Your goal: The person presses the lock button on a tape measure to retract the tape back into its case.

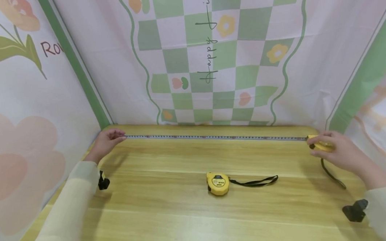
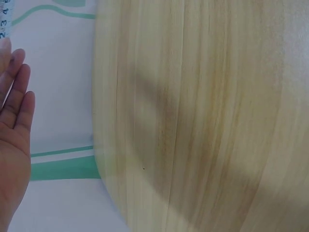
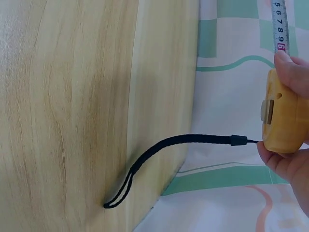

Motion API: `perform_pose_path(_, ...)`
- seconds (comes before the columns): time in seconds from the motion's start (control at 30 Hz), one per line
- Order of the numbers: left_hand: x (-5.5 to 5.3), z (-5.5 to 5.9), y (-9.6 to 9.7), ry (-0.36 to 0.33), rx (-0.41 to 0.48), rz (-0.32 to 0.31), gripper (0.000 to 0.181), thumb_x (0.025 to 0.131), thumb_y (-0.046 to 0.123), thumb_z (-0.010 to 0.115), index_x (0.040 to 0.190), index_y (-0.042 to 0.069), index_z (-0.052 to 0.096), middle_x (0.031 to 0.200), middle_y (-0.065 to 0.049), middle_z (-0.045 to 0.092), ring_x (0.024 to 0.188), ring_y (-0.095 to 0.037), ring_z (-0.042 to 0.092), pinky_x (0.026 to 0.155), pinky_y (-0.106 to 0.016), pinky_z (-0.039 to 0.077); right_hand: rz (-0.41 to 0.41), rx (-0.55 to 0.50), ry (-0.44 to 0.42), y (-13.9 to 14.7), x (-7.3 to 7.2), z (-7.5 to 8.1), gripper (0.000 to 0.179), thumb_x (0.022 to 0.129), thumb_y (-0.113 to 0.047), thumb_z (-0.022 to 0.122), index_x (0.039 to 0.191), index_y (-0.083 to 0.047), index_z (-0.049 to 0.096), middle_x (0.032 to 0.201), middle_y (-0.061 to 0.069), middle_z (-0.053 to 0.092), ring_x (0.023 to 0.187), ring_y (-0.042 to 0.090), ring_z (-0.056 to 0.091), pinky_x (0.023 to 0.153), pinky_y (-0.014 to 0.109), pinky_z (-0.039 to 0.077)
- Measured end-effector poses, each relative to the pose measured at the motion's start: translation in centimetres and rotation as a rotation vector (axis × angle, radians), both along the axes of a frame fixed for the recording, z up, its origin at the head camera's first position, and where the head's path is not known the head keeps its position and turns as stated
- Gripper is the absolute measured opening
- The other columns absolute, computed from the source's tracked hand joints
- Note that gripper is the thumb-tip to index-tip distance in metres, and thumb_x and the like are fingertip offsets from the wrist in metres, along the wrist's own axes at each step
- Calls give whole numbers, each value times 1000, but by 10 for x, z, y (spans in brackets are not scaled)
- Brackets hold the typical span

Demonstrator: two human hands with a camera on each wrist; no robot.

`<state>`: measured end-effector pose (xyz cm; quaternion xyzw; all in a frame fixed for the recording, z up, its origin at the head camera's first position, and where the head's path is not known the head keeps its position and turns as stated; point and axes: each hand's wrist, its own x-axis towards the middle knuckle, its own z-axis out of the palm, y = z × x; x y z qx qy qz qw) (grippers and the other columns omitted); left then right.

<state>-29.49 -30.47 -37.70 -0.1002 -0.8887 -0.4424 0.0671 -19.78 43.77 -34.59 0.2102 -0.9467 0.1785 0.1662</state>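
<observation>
The left hand (image 1: 107, 141) pinches the end of the tape-measure blade (image 1: 218, 137); the right hand (image 1: 343, 154) grips its yellow case (image 3: 282, 113). Stretched above the wooden table (image 1: 163, 195), the blade is probably springy; the hard case seems the surer hold.

You can read "Happy", turned sideways, on the far cloth (image 1: 173, 59), and "Ro" on the left cloth (image 1: 17, 93). Your tape blade (image 1: 205, 137) shows 2, 3, 4 leftward and 5 to 9 rightward; the near tape measure's (image 1: 218, 184) label (image 1: 220, 181) is illegible.
</observation>
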Motion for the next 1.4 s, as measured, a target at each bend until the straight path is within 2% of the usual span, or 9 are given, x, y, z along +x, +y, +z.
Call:
perform_pose_path(0.27, -1, -2, 0, -8, 11, -6, 25, 95, 21, 66, 111, 2, 64, 106, -13, 65, 88, -15, 60, 72, -23, 52, 33, 58, 52, -3, -2, 0, 36, 70, -1, 84, 102, -9, 69, 101, 17, 60, 96, 40, 53, 70, 54, 45)
perform_pose_path(0.4, 1, -2, 0, 0, 4, -12, 26, 95, 21, 65, 112, 0, 64, 107, -15, 64, 90, -17, 60, 72, -22, 51, 40, 80, 105, -7, -2, -1, 36, 64, 0, 87, 94, -11, 70, 94, 10, 62, 91, 36, 55, 69, 49, 45)
perform_pose_path(0.57, 3, -3, -1, 13, -11, -22, 27, 95, 20, 65, 112, -2, 63, 107, -17, 64, 95, -29, 61, 73, -21, 51, 65, 104, 188, -10, -4, -1, 39, 58, 0, 88, 83, -20, 66, 85, 1, 62, 86, 31, 56, 66, 44, 44)
perform_pose_path(0.67, 2, -3, -1, 6, -17, -16, 28, 95, 22, 65, 112, -1, 63, 106, -15, 65, 97, -33, 60, 73, -21, 50, 32, 82, 160, -10, -4, -1, 36, 61, 0, 88, 83, -19, 67, 88, 4, 63, 89, 33, 55, 67, 48, 44)
perform_pose_path(0.8, 2, -3, -1, -4, -16, -15, 28, 95, 21, 65, 112, -1, 63, 106, -15, 65, 95, -29, 61, 73, -21, 51, 7, 18, 73, -8, -3, 0, 37, 66, 0, 86, 98, -9, 69, 103, 19, 62, 98, 43, 53, 74, 59, 44)
perform_pose_path(0.93, 2, -1, -1, -3, -11, -30, 28, 95, 19, 65, 112, -3, 63, 107, -18, 65, 95, -28, 61, 73, -21, 51, -9, -54, -22, -6, -6, 2, 59, 71, -3, 85, 123, 3, 57, 123, 31, 53, 110, 52, 45, 86, 70, 35)
perform_pose_path(1.07, 1, -1, 0, -4, -24, -31, 28, 95, 20, 66, 112, -2, 63, 106, -19, 66, 95, -30, 61, 73, -21, 51, -41, -89, -104, -5, -8, 3, 76, 72, -9, 86, 133, 11, 45, 131, 36, 44, 116, 57, 38, 94, 73, 28)
perform_pose_path(1.23, -1, -1, 1, -21, -27, -24, 27, 95, 20, 66, 111, -1, 63, 105, -16, 66, 90, -20, 62, 73, -23, 52, -87, -55, -149, -5, -7, 5, 82, 72, -17, 87, 133, 15, 44, 128, 39, 43, 112, 56, 41, 89, 72, 32)
perform_pose_path(1.4, -1, -1, 0, -33, -12, -27, 27, 95, 21, 65, 112, 0, 63, 106, -15, 66, 89, -15, 61, 73, -22, 52, -118, -14, -121, -6, -7, 4, 80, 70, -21, 89, 131, 11, 48, 115, 34, 51, 97, 47, 51, 76, 63, 43)
